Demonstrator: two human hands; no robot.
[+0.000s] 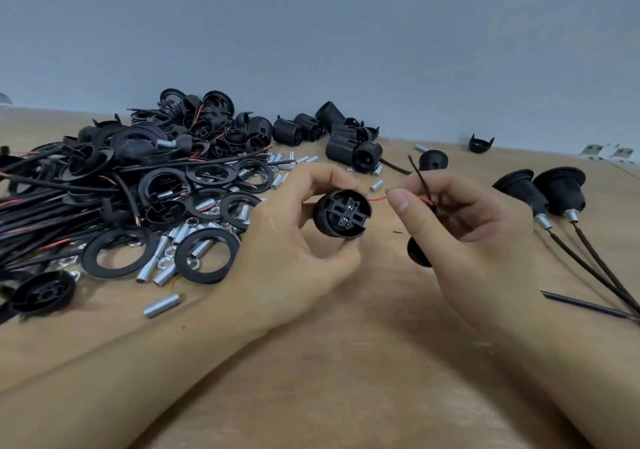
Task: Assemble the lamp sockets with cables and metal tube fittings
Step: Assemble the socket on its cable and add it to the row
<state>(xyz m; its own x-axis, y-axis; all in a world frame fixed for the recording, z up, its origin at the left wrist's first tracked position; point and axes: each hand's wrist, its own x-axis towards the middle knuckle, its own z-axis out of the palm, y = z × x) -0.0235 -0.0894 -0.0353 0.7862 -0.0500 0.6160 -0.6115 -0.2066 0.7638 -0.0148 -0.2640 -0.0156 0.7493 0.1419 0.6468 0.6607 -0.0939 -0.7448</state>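
Holding a black lamp socket (343,213) at the centre of the frame, the left hand (294,240) curls its fingers and thumb round the socket's body, with the open end and its small metal contacts turned toward the camera. To the right of it, the right hand (460,227) pinches a thin red wire (377,199) between thumb and forefinger; the wire runs leftward to the rim of the socket. A dark wire end (417,175) sticks up from the same grip, and a black rounded part (417,253) shows just below the right palm, partly hidden by the hand. Both forearms rest on or just above the wooden counter (346,362) in the lower half of the frame. At the left of the frame lies a large heap of black cables (41,213) with red cores, black plastic rings (119,253) and short threaded metal tubes (162,305), one tube lying apart at the lower left. Behind the hands, in the upper middle, ribbed black socket shells (341,140) are grouped near the grey wall (346,33). At the right edge stand two finished sockets (559,190), each with a metal fitting and a dark cable trailing toward the lower right.
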